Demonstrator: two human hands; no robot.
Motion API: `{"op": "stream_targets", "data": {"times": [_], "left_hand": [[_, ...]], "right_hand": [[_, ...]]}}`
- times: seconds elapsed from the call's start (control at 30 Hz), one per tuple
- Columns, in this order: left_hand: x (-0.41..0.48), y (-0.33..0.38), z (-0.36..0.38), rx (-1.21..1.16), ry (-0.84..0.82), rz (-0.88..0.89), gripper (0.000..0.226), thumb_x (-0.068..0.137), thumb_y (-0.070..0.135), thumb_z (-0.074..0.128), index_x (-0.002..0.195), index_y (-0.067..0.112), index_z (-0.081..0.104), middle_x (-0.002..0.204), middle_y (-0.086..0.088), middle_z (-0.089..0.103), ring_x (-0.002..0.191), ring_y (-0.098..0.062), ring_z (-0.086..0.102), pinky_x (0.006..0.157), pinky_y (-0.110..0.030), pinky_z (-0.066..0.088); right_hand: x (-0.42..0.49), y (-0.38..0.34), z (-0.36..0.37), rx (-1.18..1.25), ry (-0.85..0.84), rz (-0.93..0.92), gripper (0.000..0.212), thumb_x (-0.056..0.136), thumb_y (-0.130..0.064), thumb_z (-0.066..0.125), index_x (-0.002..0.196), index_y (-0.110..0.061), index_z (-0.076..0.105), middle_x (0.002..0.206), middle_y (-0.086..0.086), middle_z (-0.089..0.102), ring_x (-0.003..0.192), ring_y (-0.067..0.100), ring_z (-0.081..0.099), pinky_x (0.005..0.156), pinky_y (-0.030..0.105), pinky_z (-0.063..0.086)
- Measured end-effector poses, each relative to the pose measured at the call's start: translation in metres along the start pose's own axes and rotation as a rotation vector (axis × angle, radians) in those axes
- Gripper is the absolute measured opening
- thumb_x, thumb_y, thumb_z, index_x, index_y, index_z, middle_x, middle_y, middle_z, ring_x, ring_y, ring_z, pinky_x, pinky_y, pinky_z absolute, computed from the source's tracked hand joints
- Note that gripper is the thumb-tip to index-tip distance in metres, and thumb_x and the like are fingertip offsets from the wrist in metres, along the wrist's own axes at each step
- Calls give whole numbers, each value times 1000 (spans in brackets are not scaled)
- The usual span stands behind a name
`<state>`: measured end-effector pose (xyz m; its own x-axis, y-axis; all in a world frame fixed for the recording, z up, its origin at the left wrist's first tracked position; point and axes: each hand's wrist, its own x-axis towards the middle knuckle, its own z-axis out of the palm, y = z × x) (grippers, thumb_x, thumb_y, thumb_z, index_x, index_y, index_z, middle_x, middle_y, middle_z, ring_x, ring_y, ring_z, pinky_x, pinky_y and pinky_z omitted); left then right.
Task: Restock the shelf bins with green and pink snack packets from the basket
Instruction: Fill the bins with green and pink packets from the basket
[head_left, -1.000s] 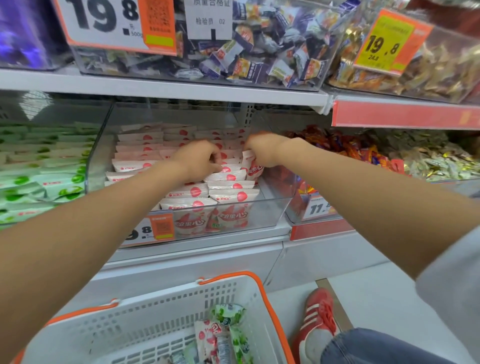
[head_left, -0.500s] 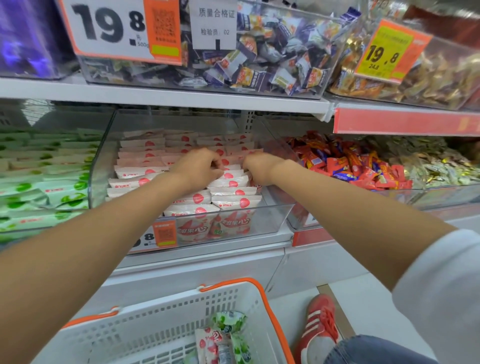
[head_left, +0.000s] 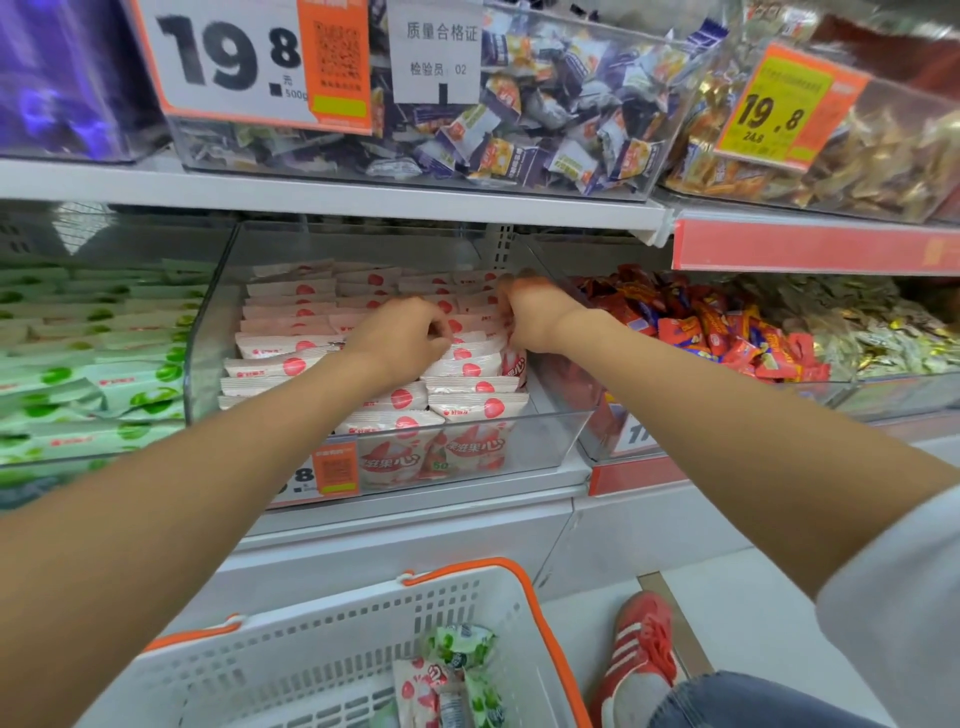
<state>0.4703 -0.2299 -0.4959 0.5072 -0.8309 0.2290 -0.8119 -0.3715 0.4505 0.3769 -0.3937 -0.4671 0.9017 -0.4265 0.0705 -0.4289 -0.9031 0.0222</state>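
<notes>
A clear bin (head_left: 561, 436) on the middle shelf holds rows of pink snack packets (head_left: 467, 405). Both my hands are inside it. My left hand (head_left: 400, 338) has its fingers curled down onto packets in the middle row. My right hand (head_left: 530, 317) pinches the tops of packets by the bin's right wall. To the left, another bin is full of green snack packets (head_left: 93, 374). Below, the white basket (head_left: 322, 644) with an orange rim holds a few green and pink packets (head_left: 447, 675).
Bins of mixed candy (head_left: 519, 119) with price cards sit on the upper shelf just above my hands. A bin of red wrapped sweets (head_left: 717, 332) stands to the right. My red shoe (head_left: 639, 654) is on the floor beside the basket.
Both hands have moved a little deeper into the pink bin and stayed close together on the packets. The view has shifted slightly downward.
</notes>
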Motion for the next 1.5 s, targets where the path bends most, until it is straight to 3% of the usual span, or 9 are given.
{"op": "stream_targets", "data": {"times": [0.23, 0.47, 0.67, 0.8, 0.9, 1.17, 1.27, 1.37, 1.5], "left_hand": [[-33, 23, -10, 47, 123, -26, 14, 91, 26, 57, 81, 26, 66, 86, 7, 66, 77, -15, 62, 73, -39, 56], [-148, 40, -9, 88, 47, -85, 14, 91, 28, 54, 80, 23, 60, 81, 1, 67, 78, -23, 61, 62, -33, 46], [-256, -28, 54, 94, -395, -383, 16, 91, 24, 54, 81, 19, 65, 86, 3, 66, 88, -22, 62, 77, -33, 52], [-304, -84, 90, 115, -584, -495, 28, 90, 18, 53, 63, 24, 50, 71, -1, 53, 66, -10, 51, 69, -26, 45], [-315, -109, 109, 139, -697, -553, 15, 91, 18, 54, 92, 11, 67, 96, -3, 66, 84, -16, 61, 79, -30, 51], [-332, -129, 153, 74, -777, -600, 13, 88, 13, 52, 88, 12, 66, 106, -4, 64, 97, -20, 62, 88, -37, 53], [-338, -128, 153, 62, -788, -628, 12, 89, 12, 54, 90, 12, 65, 101, -1, 62, 94, -21, 61, 88, -36, 52], [-337, -128, 151, 1, -830, -684, 15, 91, 12, 59, 105, 10, 62, 101, -2, 55, 90, -21, 57, 81, -32, 49], [-324, -110, 138, -288, -731, -802, 67, 81, 22, 79, 137, 9, 45, 130, -3, 51, 122, -21, 50, 97, -29, 43]], "right_hand": [[-50, -18, -13, 274, 146, 72, 20, 78, 0, 56, 74, -19, 48, 92, 8, 64, 90, 30, 61, 77, 35, 50], [-147, -76, 19, 517, 234, 1, 10, 76, -10, 60, 74, -19, 56, 69, -1, 59, 71, 26, 59, 64, 36, 49], [-212, -115, 137, 527, -345, -34, 8, 80, -10, 62, 76, -16, 64, 76, -3, 63, 79, 22, 64, 77, 36, 54], [-239, -124, 224, 355, -655, 2, 17, 88, -2, 55, 99, -8, 66, 105, 9, 65, 98, 27, 62, 89, 37, 52], [-254, -141, 271, 298, -806, -61, 24, 90, 0, 53, 111, -2, 64, 116, 13, 63, 101, 27, 61, 87, 35, 52], [-291, -200, 350, 76, -829, -350, 52, 86, 9, 47, 130, -17, 57, 118, 13, 60, 113, 32, 57, 97, 44, 48], [-287, -200, 348, 71, -810, -343, 36, 87, 8, 48, 115, -8, 64, 104, 15, 62, 105, 32, 59, 92, 41, 50], [-267, -190, 331, 310, -843, -207, 19, 93, -8, 56, 110, -7, 63, 101, 10, 62, 97, 25, 61, 80, 34, 50], [-230, -163, 269, 806, -749, 2, 18, 89, -16, 69, 103, -9, 63, 82, -1, 59, 70, 12, 55, 66, 26, 44]]}}
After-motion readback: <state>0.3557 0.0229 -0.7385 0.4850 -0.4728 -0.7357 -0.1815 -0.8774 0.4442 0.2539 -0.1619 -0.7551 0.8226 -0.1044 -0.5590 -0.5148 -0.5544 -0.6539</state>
